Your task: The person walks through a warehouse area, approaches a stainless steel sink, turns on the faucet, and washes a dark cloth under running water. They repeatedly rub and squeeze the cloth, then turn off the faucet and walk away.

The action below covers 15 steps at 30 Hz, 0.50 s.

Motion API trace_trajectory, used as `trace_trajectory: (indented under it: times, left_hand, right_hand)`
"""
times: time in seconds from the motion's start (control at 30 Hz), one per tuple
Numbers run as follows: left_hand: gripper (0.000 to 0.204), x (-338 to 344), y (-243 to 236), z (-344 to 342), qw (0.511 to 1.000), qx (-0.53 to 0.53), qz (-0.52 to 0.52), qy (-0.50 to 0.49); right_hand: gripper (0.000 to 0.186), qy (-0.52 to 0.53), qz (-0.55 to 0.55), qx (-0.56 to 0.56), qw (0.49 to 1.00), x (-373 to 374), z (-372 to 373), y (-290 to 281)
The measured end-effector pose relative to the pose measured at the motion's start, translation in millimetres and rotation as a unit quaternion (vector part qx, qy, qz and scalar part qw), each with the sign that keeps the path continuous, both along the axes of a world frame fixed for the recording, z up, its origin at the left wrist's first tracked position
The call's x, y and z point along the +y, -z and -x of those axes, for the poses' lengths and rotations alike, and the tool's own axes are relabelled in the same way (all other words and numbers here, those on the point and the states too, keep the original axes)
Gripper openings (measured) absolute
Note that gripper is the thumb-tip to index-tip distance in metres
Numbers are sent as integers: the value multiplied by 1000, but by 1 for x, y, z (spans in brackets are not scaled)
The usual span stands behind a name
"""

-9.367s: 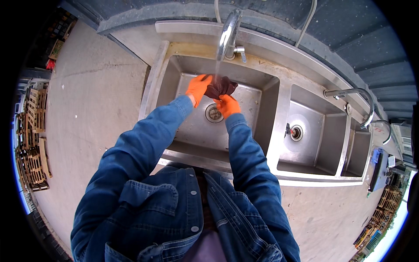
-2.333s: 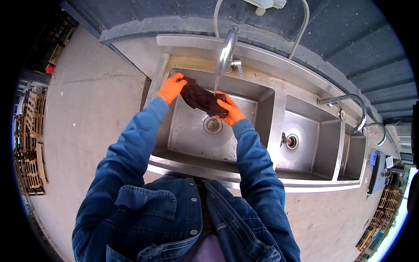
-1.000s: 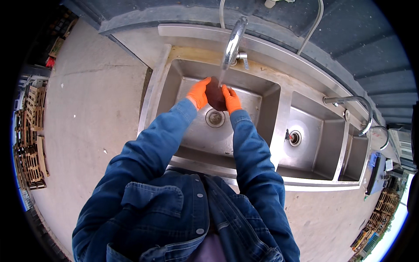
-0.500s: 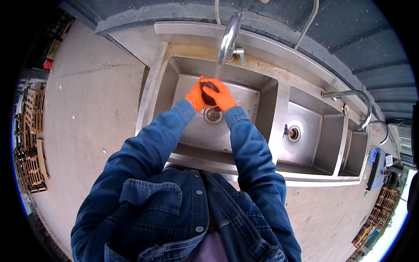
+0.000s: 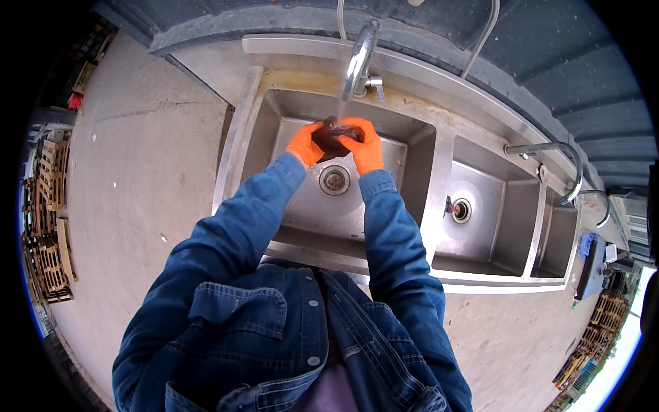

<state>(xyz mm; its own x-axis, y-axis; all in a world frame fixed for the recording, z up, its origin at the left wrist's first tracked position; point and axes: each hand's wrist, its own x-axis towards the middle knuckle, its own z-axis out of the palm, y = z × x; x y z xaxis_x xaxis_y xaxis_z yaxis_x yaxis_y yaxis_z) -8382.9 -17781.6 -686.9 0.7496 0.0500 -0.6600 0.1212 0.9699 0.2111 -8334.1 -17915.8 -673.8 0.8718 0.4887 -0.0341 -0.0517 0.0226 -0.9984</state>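
Observation:
Between my two hands, under the tap, is a dark reddish-brown, limp piece that looks like a wet cloth (image 5: 330, 143). My left hand (image 5: 303, 145), in an orange glove, is closed on its left side. On the other side my right hand (image 5: 368, 147), gloved the same, grips it with fingers and thumb. Water runs from the chrome faucet (image 5: 361, 58) onto its far edge. Both hands are over the large left basin of the steel sink (image 5: 395, 172), just beyond the round drain (image 5: 334, 180). Some fingertips are hidden by the folds.
To the right is a smaller basin (image 5: 508, 244) with a small dark and red thing (image 5: 451, 207) by its drain. A second faucet (image 5: 546, 147) reaches over that side, beside a narrow third basin (image 5: 557, 237). Wooden pallets (image 5: 51, 226) are stacked at the far left.
My hands have moved slightly apart, the right one outward. The dark piece, bunched up before, is now spread wider and nearer the water stream. The drain shows more fully.

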Motion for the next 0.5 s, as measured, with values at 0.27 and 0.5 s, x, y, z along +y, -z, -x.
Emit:
trace_trajectory:
  times: [0.27, 0.5]
  left_hand:
    - [20, -12, -4, 2, 993, -83, 32, -83]
    - [17, -1, 9, -14, 992, -56, 25, -111]
  right_hand:
    - [58, -5, -71, 349, 934, 3, 13, 6]
    - [35, 153, 75, -43, 984, 28, 40, 25]
